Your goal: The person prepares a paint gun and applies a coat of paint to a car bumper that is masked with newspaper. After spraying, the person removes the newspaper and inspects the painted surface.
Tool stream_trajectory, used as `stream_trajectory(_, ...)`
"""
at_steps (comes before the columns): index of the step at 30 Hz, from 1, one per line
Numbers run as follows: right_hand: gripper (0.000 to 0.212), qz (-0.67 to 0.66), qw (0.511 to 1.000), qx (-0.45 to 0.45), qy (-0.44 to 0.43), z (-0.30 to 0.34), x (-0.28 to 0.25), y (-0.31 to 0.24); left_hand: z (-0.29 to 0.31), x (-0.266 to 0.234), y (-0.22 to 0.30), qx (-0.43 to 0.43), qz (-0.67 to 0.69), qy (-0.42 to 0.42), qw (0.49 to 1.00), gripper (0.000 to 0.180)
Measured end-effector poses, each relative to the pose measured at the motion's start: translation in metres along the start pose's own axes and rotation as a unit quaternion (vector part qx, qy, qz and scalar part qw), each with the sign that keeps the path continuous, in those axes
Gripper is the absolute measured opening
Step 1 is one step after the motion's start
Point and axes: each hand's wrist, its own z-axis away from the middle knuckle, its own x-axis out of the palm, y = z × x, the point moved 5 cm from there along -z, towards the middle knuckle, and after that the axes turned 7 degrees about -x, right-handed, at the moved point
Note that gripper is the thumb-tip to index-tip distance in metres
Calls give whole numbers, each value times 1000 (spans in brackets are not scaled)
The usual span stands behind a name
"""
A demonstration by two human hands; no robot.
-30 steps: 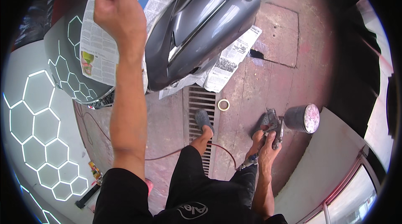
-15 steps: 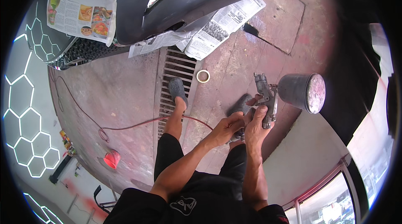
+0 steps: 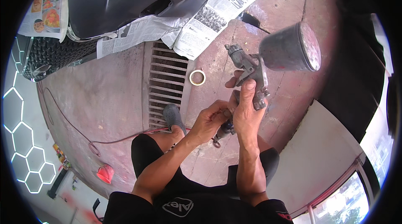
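Note:
My right hand [image 3: 247, 117] is wrapped round the grip of a metal spray gun [image 3: 250, 67], its thumb lying along the back and a finger near the trigger. A grey paint cup [image 3: 282, 50] with a paint-stained lid sits tilted on the gun's right side. The nozzle end points up and left, toward the car. With bent fingers, my left hand [image 3: 211, 121] pinches at the bottom of the grip, where a dark air fitting [image 3: 226, 129] shows just below the fingers. The fingertips partly hide what they touch.
Ahead stands a dark grey car bumper [image 3: 125, 10], with newspaper [image 3: 205, 25] along its lower edge. A floor grate [image 3: 167, 73] runs beneath; a tape roll [image 3: 197, 77] lies beside it. A red hose [image 3: 125, 140] crosses the floor near a red container [image 3: 105, 173]. A dark curtain [image 3: 356, 69] hangs right.
The spray gun has moved up and slightly left in the view, with both hands still at it. My knees are now bent wider, and the bumper appears shifted left.

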Motion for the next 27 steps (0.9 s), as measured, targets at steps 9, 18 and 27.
stream_trajectory(9,53,6,997,-26,-77,-46,43,111,-63,-101,-31,41,-138,20,989,17)
stream_trajectory(18,56,-11,995,-80,-57,-78,31,172,-119,-132,-57,54,-181,-23,982,21)
stream_trajectory(27,52,-32,996,-61,-53,-84,23,195,-150,-159,-84,-22,-236,16,971,27)
